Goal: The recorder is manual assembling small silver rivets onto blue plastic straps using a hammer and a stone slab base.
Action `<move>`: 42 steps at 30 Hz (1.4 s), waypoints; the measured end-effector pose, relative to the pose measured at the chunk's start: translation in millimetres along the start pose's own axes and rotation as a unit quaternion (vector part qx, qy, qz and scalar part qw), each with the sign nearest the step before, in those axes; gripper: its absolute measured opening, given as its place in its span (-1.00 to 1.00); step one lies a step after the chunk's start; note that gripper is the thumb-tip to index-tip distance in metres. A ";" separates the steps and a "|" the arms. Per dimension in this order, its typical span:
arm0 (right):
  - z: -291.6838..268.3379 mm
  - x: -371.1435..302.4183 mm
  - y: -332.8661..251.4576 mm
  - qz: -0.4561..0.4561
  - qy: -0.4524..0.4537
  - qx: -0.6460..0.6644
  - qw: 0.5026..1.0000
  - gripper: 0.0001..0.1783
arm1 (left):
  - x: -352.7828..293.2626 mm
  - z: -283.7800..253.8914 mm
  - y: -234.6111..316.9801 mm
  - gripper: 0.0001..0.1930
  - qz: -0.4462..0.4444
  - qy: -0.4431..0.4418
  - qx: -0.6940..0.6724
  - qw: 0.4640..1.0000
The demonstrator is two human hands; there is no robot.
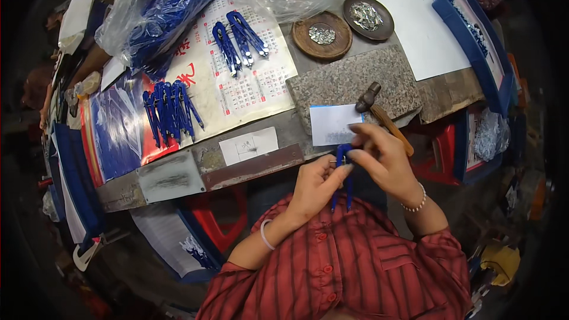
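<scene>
Close to my shirt front, beyond the table's near edge, a blue two-legged compass hangs with its legs pointing down. My left hand is closed on it, thumb and fingers pinching just below its top. My right hand is curled at the compass's head, thumb against it and index finger raised; whether it holds a small part there is hidden. Just beyond my hands lie a white paper slip and a hammer with a wooden handle, both on a granite slab.
Two round dishes, a wooden one and a dark one, hold small metal parts. Blue compasses lie grouped on a printed sheet. A plastic bag stands far left. Blue trays flank the table.
</scene>
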State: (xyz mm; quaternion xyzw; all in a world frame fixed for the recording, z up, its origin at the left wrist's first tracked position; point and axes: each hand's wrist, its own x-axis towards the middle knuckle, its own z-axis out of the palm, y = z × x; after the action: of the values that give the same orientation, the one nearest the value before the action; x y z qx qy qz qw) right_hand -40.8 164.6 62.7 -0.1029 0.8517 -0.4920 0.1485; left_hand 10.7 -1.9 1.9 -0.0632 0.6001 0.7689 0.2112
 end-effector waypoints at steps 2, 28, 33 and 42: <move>8.5 10.1 9.3 0.063 -0.082 0.160 0.982 -0.76 | -5.4 -3.0 19.0 -0.85 -0.012 -0.031 0.067 0.997; 56.0 -4.0 -28.5 0.106 -0.156 0.351 0.917 -0.89 | -34.7 -61.0 72.7 -0.83 0.020 0.058 0.010 0.998; 56.7 -1.1 -26.2 0.101 -0.134 0.363 0.917 -0.90 | -28.3 -61.5 76.4 -0.84 0.011 0.052 0.043 0.998; 47.8 9.0 -25.8 0.100 -0.121 0.404 0.901 -0.89 | -13.2 -60.5 75.2 -0.85 0.023 0.058 0.036 0.997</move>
State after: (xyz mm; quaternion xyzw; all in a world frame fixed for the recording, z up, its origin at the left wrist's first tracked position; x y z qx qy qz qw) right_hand -31.5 110.4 61.2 -0.0070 0.5611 -0.7602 0.3274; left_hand -16.9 -76.9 57.4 -0.0864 0.6404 0.7462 0.1602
